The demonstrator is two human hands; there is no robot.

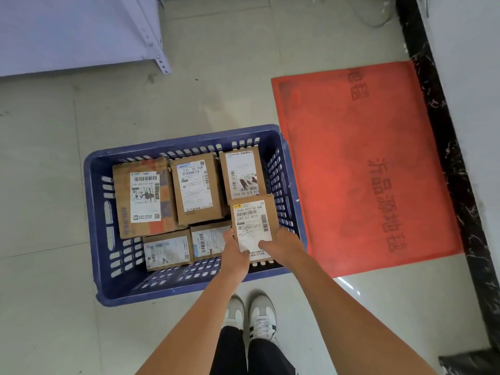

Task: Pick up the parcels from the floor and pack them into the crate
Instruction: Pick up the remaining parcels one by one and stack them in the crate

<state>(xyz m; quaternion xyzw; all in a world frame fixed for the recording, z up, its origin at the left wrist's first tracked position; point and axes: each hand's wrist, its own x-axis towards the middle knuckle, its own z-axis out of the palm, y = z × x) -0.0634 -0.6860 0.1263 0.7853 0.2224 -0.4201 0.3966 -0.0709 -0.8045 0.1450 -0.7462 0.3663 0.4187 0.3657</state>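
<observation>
Holding: both hands hold one labelled parcel [253, 226] over the lower right corner of the blue crate [93, 185], label up.
Left hand: the left hand [234, 253] grips the parcel's lower left corner, fingers curled round the edge with the thumb on the label.
Right hand: the right hand [282, 243] grips the lower right edge, fingers wrapped under and thumb on top.
Parcel position: lower right of the crate's interior, its upper edge overlapping the top-right parcel [242, 171] in the picture; whether it touches that one cannot be told.
Long axis: it runs from the bottom of the frame toward the top, away from the person, parallel to the crate's right wall; the body of the parcel lies beyond the fingertips of both hands.
Nearer hand: neither is clearly nearer; both sit at the near end, one on each side.
Packed already: a large parcel [140, 197] at centre left, a middle parcel [196, 188] beside it, and two smaller ones, a lower-left parcel [166, 251] and a lower-middle parcel [208, 240], along the near row.
Open room: the only visible gap appears to be the lower right corner, bounded by the crate's right wall, its near wall and the lower-middle parcel.
Judgement: the coming move likely calls for lowering the parcel straight down, keeping its axis along the right wall.
Edges: the fit looks snug, so the left hand's fingers may catch against the lower-middle parcel.
Surroundings: a red mat [365, 171] lies on the floor just right of the crate.
</observation>
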